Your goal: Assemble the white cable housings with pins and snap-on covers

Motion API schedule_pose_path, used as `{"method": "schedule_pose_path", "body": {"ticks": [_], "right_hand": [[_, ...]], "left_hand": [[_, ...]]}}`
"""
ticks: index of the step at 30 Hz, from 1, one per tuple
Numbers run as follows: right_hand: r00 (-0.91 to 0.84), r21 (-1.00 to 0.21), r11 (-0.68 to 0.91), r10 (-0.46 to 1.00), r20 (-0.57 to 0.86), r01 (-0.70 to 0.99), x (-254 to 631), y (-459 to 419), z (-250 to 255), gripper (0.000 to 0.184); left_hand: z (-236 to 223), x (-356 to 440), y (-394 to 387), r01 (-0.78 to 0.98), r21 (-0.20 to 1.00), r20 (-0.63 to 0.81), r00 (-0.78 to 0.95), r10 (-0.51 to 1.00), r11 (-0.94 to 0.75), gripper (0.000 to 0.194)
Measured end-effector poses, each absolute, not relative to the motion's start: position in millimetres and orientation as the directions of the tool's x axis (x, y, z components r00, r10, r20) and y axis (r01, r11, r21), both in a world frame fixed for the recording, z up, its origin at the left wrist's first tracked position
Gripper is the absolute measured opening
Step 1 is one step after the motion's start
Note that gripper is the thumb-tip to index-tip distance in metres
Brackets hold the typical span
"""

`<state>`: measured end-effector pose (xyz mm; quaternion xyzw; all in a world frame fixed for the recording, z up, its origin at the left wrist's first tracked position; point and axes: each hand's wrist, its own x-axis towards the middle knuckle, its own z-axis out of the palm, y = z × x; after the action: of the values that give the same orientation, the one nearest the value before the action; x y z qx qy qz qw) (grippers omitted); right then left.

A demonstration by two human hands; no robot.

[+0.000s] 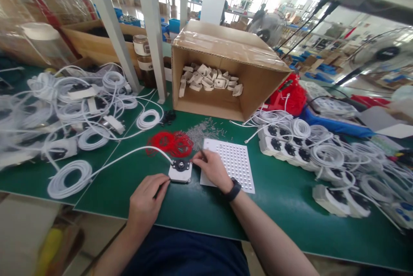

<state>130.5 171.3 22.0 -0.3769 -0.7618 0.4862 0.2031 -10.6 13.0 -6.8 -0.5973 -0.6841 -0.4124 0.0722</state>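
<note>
A small white box-shaped device (180, 174) with a black round-centred part (180, 164) on top lies on the green table in front of me. From its back left corner a white cable (129, 152) runs to a coil (69, 179) on the left. My left hand (145, 198) has thumb and fingertips drawn together at the device's left front corner. My right hand (212, 167) pinches a thin dark tool (203, 154), whose kind I cannot make out, beside the device's right side. Under that hand lies a white sheet (240, 160) with rows of round silvery spots.
Red rings (169, 142) and a pile of small metal screws (201, 132) lie behind the device. A cardboard box (206, 106) on its side holds white housings (206, 77). Cabled devices (287, 149) crowd the right; coiled cables (93, 108) fill the left. A metal post (150, 31) stands behind.
</note>
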Motion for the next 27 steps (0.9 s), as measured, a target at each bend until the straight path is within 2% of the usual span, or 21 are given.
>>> {"method": "schedule_pose_path", "body": {"ticks": [8,16,19,23,27], "right_hand": [[-0.641,-0.878,0.288,0.767,-0.027,0.381,130,169,20,0.008],[-0.688,-0.801,0.467,0.720,0.097,0.375,137,162,18,0.014],[-0.662,-0.759,0.510,0.735,0.143,0.403,134,157,12,0.016],[-0.602,-0.769,0.469,0.786,0.140,0.434,132,153,8,0.015],[-0.662,-0.737,0.546,0.727,0.181,0.399,135,152,7,0.020]], "left_hand": [[-6,-24,17,0.909,0.409,0.548,-0.176,0.818,-0.079,0.010],[-4,-37,19,0.897,0.430,0.424,-0.102,0.900,-0.100,0.013],[0,-42,22,0.869,0.476,0.387,-0.071,0.919,-0.133,0.015],[3,-43,25,0.799,0.592,0.339,-0.126,0.932,-0.107,0.019],[3,-40,28,0.695,0.718,0.250,-0.201,0.947,-0.042,0.016]]}}
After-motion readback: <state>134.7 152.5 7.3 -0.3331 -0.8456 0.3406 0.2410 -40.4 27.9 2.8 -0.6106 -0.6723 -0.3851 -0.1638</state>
